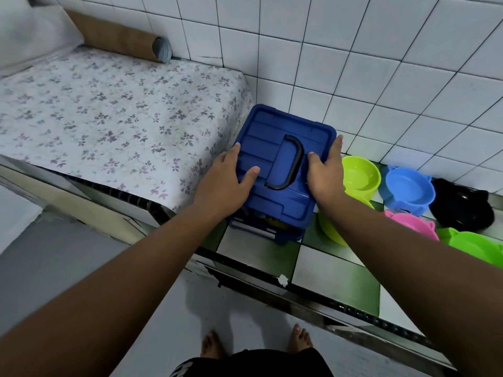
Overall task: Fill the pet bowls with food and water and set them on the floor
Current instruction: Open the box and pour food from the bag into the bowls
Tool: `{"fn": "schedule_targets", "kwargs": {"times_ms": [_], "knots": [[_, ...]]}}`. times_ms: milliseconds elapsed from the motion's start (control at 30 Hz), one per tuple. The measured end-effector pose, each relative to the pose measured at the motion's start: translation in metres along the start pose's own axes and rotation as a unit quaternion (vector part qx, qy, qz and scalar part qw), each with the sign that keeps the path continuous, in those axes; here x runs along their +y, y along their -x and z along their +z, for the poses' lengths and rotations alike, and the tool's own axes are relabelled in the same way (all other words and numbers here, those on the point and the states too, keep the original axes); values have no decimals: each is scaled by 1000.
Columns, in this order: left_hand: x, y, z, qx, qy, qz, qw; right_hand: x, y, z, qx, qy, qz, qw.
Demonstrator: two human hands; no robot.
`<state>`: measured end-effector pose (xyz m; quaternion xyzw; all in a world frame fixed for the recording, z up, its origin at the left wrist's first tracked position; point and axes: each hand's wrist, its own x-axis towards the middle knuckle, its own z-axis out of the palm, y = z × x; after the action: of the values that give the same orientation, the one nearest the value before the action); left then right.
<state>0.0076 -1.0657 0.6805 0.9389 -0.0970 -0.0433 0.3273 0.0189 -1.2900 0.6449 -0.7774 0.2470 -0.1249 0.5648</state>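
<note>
Our left hand [231,180] and right hand [324,172] clamp the blue lid [275,148] at frame centre by its two opposite edges, thumbs flat on top, fingers reaching over the rims. The black handle [288,161] arches between our thumbs, untouched. The lid sits slightly askew over the blue box [261,229], whose front wall shows just below it; we cannot see what is inside, though we judge it holds the food.

We expect the lid to be light, stiff moulded plastic, ribbed on top and smooth enough to slip. The edge hold suits it, since a snap-on rim frees best when it is pried at the sides. The box itself may be heavy if full.

To the right, on the glossy green-and-white tiled counter [313,270], wait the round plastic bowls: a lime bowl [359,175] touching our right wrist, then a light-blue bowl [408,189], a black bowl [462,208], a pink bowl [411,224] and a green bowl [476,246]. All look empty, light and rigid.

At upper left lies a floral-covered surface [95,112] with a cardboard tube [122,42] against the white-tiled wall [353,50].
</note>
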Motion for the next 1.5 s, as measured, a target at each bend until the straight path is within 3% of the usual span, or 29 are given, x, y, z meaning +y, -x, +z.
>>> {"fn": "schedule_targets", "kwargs": {"times_ms": [367, 833, 1100, 1500], "knots": [[-4, -28, -63, 92, -46, 28, 994, -69, 4, 32, 5, 21, -87, 996], [-102, -47, -172, 104, -15, -58, 993, -149, 17, 172, -142, 46, -101, 984], [-146, -67, -199, 101, -56, -69, 991, -160, 23, 227, -176, 183, -92, 963], [-169, -58, -184, 100, -94, -61, 989, -147, 18, 248, -163, 348, -180, 906]]}}
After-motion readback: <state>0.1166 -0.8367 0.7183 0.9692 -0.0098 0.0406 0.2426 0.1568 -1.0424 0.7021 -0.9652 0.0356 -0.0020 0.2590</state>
